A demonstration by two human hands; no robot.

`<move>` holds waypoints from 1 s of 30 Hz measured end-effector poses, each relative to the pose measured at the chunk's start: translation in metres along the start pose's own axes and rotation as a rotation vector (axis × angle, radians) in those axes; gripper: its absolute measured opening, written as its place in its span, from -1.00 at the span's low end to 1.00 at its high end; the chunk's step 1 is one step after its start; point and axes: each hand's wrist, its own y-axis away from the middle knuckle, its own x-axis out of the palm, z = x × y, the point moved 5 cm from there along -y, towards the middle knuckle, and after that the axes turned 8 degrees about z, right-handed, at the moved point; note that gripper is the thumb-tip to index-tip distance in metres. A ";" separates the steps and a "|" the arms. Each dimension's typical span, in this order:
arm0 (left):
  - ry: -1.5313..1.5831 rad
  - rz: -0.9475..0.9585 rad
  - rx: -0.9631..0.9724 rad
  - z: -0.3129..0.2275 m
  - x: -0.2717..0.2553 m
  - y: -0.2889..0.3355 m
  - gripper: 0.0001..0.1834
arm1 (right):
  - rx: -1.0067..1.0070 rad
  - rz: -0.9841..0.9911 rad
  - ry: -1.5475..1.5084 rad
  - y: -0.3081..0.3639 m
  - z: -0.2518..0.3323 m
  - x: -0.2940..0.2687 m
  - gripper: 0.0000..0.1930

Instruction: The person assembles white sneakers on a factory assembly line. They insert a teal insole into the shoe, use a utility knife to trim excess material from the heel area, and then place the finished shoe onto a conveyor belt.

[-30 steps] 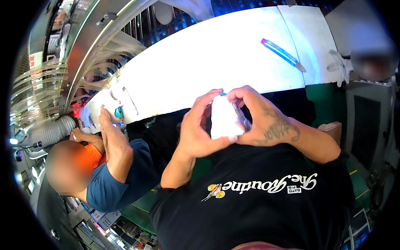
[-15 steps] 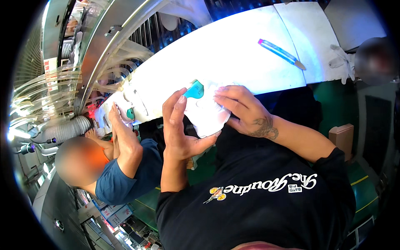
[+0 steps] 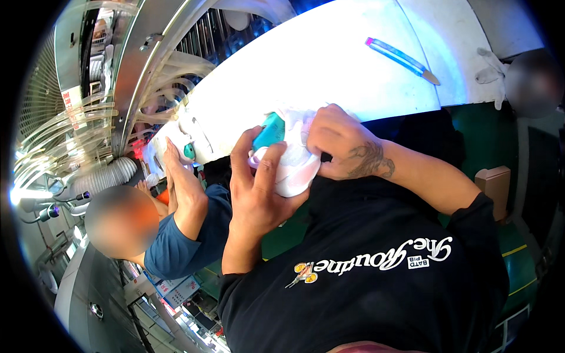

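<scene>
A white shoe upper (image 3: 295,166) is held up in front of me at the bench edge. A smooth teal block (image 3: 271,132), which looks like a shoe last, shows through its opening. My left hand (image 3: 262,182) grips the upper from the left, the fingers bent over its rim by the teal block and the thumb underneath. With fingers curled into a fist, my right hand (image 3: 344,144) grasps the upper's right side. Its fingertips are hidden behind the hand and the fabric.
The long white bench (image 3: 329,65) carries a blue-handled brush (image 3: 403,61) toward the right. White gloves (image 3: 491,76) hang at its far right end. On my left a co-worker in a blue shirt (image 3: 188,235) handles a similar white and teal piece (image 3: 189,151). A cardboard box (image 3: 493,191) stands at the right.
My right hand has turned and closed from spread fingers to a fist on the upper. My left fingers have come down onto the upper's rim, and the upper has tilted.
</scene>
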 end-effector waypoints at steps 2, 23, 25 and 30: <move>0.001 -0.013 -0.033 0.005 -0.004 0.001 -0.16 | 0.056 -0.188 -0.031 0.005 -0.002 0.000 -0.57; -0.036 -0.076 -0.025 0.022 -0.001 0.006 -0.16 | 0.143 -0.134 -0.017 0.012 -0.014 0.007 -0.53; -0.034 -0.079 -0.029 0.023 0.000 0.010 -0.16 | 0.151 -0.082 -0.105 0.009 -0.004 0.001 -0.40; 0.000 -0.083 -0.019 0.022 0.003 0.013 -0.16 | 0.099 0.011 -0.141 0.016 0.001 -0.003 -0.50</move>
